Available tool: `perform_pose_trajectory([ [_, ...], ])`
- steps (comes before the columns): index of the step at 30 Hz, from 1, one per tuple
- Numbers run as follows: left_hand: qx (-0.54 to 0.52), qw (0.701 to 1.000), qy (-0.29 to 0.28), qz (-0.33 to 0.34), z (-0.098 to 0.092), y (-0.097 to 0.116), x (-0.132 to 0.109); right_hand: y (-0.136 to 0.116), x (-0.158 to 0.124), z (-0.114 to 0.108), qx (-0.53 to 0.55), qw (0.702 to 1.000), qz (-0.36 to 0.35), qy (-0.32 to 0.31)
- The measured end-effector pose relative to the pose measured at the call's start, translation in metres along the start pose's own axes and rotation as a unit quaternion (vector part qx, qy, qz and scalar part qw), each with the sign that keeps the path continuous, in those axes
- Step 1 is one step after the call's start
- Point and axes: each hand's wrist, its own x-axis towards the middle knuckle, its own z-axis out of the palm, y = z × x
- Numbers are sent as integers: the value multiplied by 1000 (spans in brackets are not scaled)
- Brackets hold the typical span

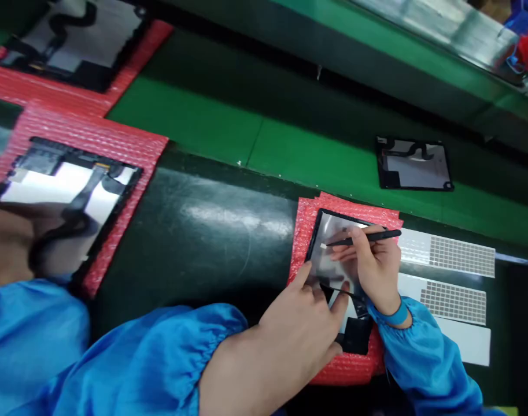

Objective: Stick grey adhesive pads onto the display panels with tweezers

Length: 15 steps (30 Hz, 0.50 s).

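Observation:
A display panel (359, 338) with a silvery back and black frame lies on red bubble wrap (305, 225) in front of me. My left hand (296, 323) rests on it with its fingers apart, touching the panel's left edge and back. Black tweezers (363, 237) are gripped in my right hand (379, 263), pointing left over the panel's upper part. At their tip is a small white piece (323, 246); whether it touches the panel I cannot tell. My right palm and fingers hide part of the panel.
White sheets with rows of small grey squares (461, 255) lie to the right, beside a plain white sheet (472, 344). Another panel (415, 164) sits on the green surface behind. At left, a co-worker's hand (6, 248) is over a panel (103, 196) on red wrap.

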Motion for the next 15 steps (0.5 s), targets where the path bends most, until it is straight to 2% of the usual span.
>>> perform_pose_trajectory([
  [5, -60, 997, -51, 4, 3, -11, 8, 9, 1, 2, -39, 999, 5, -26],
  [15, -74, 997, -32, 13, 3, -14, 12, 11, 0, 4, -97, 995, 0, -31],
])
